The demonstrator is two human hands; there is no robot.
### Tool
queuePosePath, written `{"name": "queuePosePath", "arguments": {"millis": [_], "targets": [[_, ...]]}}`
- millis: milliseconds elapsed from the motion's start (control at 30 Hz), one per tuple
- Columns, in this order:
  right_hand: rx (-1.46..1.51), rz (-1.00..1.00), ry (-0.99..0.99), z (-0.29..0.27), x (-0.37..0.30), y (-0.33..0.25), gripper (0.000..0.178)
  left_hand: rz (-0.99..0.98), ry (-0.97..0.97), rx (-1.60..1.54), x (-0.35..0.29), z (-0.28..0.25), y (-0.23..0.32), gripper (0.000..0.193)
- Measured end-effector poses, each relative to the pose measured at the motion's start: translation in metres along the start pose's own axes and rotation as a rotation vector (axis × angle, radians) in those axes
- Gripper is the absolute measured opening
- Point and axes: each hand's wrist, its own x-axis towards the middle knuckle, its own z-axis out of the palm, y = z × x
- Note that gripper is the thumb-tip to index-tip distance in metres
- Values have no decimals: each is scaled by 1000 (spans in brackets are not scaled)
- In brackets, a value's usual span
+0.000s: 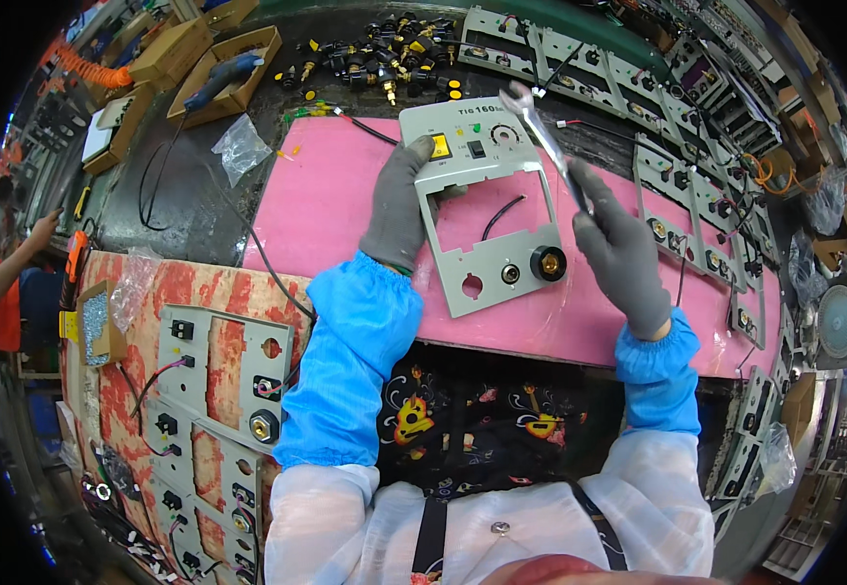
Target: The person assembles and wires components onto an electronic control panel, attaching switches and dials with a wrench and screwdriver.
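A grey metal front panel [490, 244] with a large rectangular cut-out stands tilted over the pink mat. My left hand [402, 200], in a grey glove, grips its left edge near the yellow switch [440, 146]. The panel also carries a round dial [504, 136], a small black switch and, low on the right, a black round socket [547, 263] beside a smaller metal connector. In my gloved right hand [618, 244] is a silver wrench [543, 132], closed in the fingers, its head raised near the panel's top right corner.
Pink mat [316, 195] lies under the work. Finished-looking grey panels stand in rows at right [677, 200] and lower left [181, 366]. Black and brass connectors [389, 58] are heaped at the back. A blue power screwdriver [223, 78] rests in a cardboard box. Another person's arm [19, 263] shows far left.
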Motion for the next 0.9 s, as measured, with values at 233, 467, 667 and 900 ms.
{"name": "queuePosePath", "arguments": {"millis": [233, 467, 667, 900], "targets": [[-58, 0, -136, 12, 13, 3, 46, -34, 40, 13, 5, -1, -2, 41], [-172, 6, -146, 16, 8, 4, 46, 12, -4, 43, 1, 8, -3, 41], [216, -36, 65, 21, 3, -8, 45, 13, 19, 74, -2, -3, 1, 42], [-124, 64, 207, 4, -15, 4, 44, 20, -8, 102, 2, 0, -1, 44]]}}
